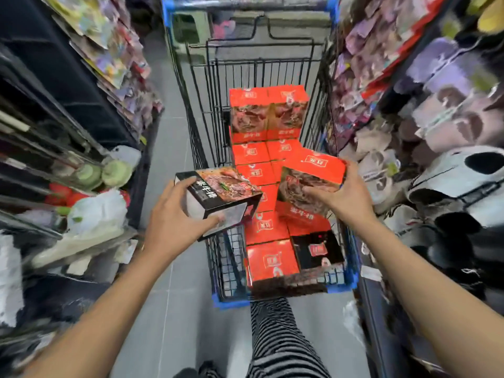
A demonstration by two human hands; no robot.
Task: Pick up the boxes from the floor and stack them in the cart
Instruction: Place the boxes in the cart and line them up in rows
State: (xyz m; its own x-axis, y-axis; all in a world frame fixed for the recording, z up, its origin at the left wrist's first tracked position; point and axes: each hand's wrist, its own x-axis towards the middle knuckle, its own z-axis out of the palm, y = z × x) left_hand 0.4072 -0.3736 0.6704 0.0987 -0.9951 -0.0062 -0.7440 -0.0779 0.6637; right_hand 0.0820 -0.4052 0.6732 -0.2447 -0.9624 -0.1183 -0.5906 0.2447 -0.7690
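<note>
The left hand (174,214) grips a black box (218,197), fingers curled over its near end, holding it tilted above the cart's (231,271) left rim. The right hand (341,192) clasps a red box (311,175) over the red boxes (268,126) stacked inside the cart. Shelves (81,105) of goods flank the aisle, and a striped trouser leg (278,342) shows below.

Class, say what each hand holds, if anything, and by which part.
The left hand holds a black box by its left end; the right hand holds a red box by its right end.
</note>
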